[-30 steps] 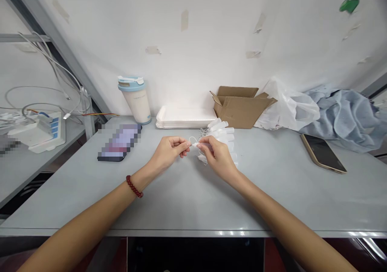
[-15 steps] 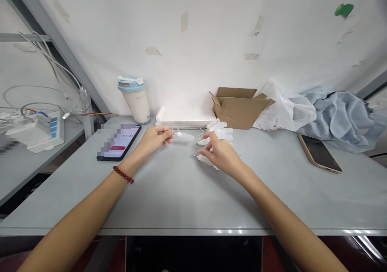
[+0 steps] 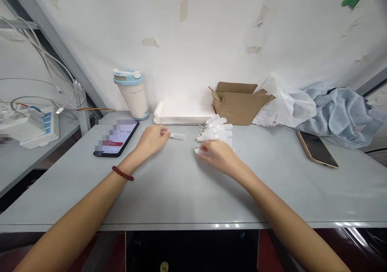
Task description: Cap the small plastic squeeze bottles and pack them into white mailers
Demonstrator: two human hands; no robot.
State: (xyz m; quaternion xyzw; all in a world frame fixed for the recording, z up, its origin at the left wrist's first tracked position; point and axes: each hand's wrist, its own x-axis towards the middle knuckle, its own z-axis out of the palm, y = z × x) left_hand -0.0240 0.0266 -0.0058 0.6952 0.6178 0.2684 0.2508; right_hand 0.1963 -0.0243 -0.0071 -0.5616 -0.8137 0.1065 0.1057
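The left hand (image 3: 152,139) is reaching over the gray table (image 3: 169,195); its fingers are bending in close together, and their tips are touching, or almost touching, the end of one small white plastic tube (image 3: 177,136); I cannot tell if they are pinching it. That tube is lying to the right of the hand, pointing toward the pile; a red bead bracelet (image 3: 123,173) is circling the left wrist.

The right hand (image 3: 219,155) is resting low at the front of a pile of white plastic tubes (image 3: 216,130); its fingers are curling in, with the thumb and first finger coming near each other over one tube's tip; the hand is hiding the rest, so I cannot tell if they are squeezing it. Thin strings are sticking out at the pile's left side.

Behind the hands, a stack of white trays (image 3: 186,114) is lying flat by the wall; an open cardboard box (image 3: 238,104) is sitting beside it. A cup with a blue lid (image 3: 133,96) is standing on the left; a phone with a lit screen (image 3: 121,137) is lying in front of it.
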